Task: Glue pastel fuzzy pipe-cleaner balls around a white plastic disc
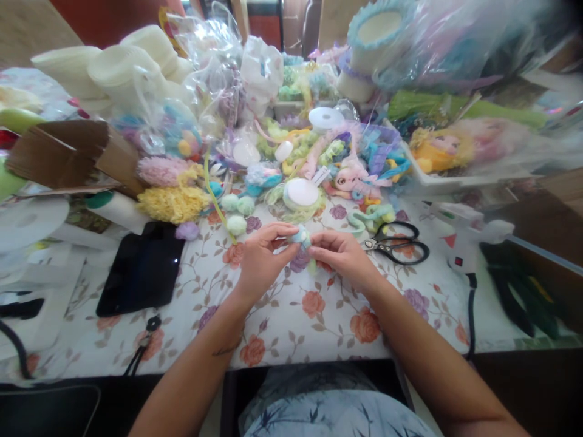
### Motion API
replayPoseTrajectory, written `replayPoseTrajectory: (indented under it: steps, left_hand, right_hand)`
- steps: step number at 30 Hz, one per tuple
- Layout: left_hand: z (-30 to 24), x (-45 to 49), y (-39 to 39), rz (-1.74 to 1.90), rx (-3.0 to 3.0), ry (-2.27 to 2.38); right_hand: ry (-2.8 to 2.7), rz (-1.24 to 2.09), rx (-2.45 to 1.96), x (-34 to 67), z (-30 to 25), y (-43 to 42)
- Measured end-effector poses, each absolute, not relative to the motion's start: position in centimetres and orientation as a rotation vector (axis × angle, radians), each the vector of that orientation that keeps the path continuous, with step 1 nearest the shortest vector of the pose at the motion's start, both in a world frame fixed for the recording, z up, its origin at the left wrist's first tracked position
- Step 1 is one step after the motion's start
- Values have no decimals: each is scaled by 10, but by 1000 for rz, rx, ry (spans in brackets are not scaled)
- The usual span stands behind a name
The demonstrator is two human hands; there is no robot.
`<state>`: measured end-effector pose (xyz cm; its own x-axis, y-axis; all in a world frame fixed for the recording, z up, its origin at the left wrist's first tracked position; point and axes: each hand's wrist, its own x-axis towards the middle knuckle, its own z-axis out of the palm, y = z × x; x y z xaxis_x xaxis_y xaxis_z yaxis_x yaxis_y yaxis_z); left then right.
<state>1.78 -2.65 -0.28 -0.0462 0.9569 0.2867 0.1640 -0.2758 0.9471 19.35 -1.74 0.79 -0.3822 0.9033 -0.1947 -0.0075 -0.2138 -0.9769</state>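
Both my hands meet over the flowered tablecloth [291, 315] at the table's middle. My left hand [262, 255] and my right hand [341, 252] pinch a small fluffy pastel pompom piece [300, 237] between their fingertips, with a light green strand hanging below it. The fingers of both hands are closed on it.
Black scissors [401, 246] lie just right of my right hand, a white glue gun [464, 243] further right. A black tablet [141, 270] lies at left. Behind are pompoms [237, 224], a yellow fluffy piece [173, 203], dolls [353, 176], ribbon rolls [325, 118], bags and a cardboard box [68, 152].
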Motion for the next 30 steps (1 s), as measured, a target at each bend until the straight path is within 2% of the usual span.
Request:
replayPoseTrajectory:
  steps: [30]
  left_hand:
    - [-5, 20, -29, 1411, 1866, 1295]
  right_hand:
    - [-1321, 1740, -1148, 196, 6, -17]
